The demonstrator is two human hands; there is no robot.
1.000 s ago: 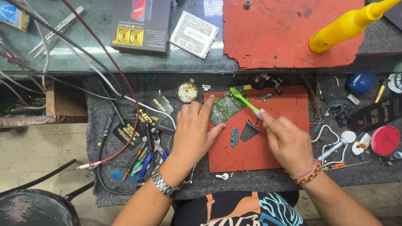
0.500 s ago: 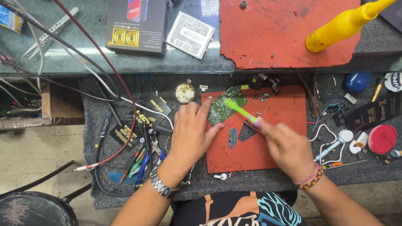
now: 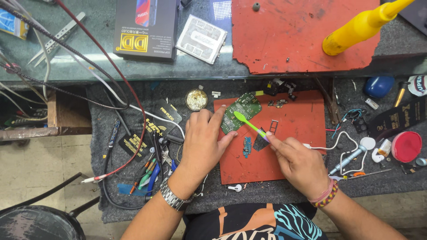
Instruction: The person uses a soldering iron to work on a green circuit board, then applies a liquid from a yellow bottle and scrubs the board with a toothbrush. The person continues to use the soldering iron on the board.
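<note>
Red mat (image 3: 284, 155), left hand (image 3: 202, 142) steadying circuit board (image 3: 240, 111), right hand (image 3: 300, 162) gripping toothbrush (image 3: 249, 124)

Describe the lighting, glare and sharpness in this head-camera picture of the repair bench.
Head view: even overhead light, soft shadows under both hands; bright glare streaks on the glass shelf; the green circuit board and the green brush in the right hand are sharp; the left hand is crisp; the stool sits dim in the corner.
</note>
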